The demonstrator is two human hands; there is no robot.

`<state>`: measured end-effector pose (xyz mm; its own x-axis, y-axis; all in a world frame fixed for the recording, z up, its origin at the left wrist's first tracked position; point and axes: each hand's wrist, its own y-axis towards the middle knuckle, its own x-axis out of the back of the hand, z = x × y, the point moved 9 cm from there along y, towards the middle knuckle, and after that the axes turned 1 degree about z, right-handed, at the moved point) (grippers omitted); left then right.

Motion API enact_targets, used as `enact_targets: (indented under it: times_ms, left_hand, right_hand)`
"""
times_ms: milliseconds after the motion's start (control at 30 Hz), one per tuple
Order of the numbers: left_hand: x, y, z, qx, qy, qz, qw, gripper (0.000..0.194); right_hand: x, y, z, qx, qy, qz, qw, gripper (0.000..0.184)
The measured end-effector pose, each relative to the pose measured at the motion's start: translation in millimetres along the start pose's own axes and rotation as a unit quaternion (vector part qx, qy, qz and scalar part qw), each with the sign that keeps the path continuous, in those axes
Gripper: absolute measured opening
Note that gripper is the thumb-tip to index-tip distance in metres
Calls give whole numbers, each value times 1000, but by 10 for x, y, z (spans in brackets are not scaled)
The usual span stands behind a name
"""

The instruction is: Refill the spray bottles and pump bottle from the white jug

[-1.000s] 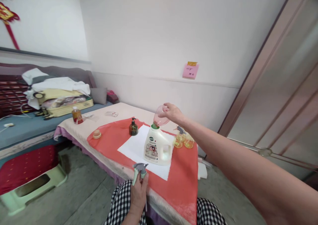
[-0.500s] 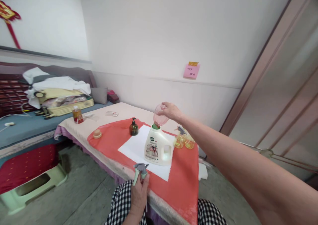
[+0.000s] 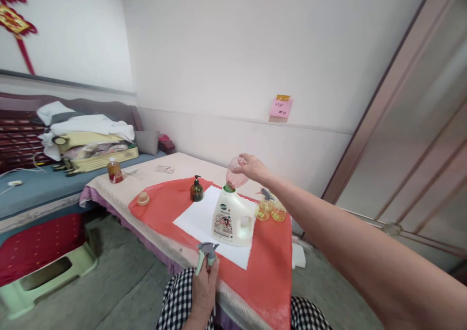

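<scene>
Amber bottle (image 3: 115, 173) at left, beige cap (image 3: 143, 199), dark pump bottle (image 3: 196, 192)! Left hand (image 3: 205, 286) grips a spray head (image 3: 207, 249) by the near edge of the table (image 3: 182, 165); jug (image 3: 229, 225) upright on white cloth (image 3: 197, 219), pink funnel (image 3: 233, 178) at its mouth, right hand (image 3: 252, 168) pinching the rim; yellow bottles (image 3: 263, 212) beyond.

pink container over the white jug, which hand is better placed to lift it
Likely the right hand: it holds the pink container over the white jug; the left hand holds a spray head.
</scene>
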<state>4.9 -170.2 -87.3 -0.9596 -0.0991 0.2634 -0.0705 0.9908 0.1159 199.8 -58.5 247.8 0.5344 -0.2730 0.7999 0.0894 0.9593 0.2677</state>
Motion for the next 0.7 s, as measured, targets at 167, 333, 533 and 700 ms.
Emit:
enact_targets:
  times_ms: [167,333,533,700]
  left_hand:
    - [9,-11,-47,-4,-9,4,1000,60]
    - [11,-12,-35,-4,-11,0,1000,61]
    - [-8,-7,3,-8,0,1,1000,60]
    - [12,0,-24,-14,3,-10,1000,60]
  right_hand:
    - [2,-14,-38,-1,9,-4,1000,53]
    - [3,-24,-86,-5,13,-4,1000,51]
    - [10,-28,-180,-13,9,-6,1000,50]
    - [2,-18,-289,-25,-5,-15,1000,44]
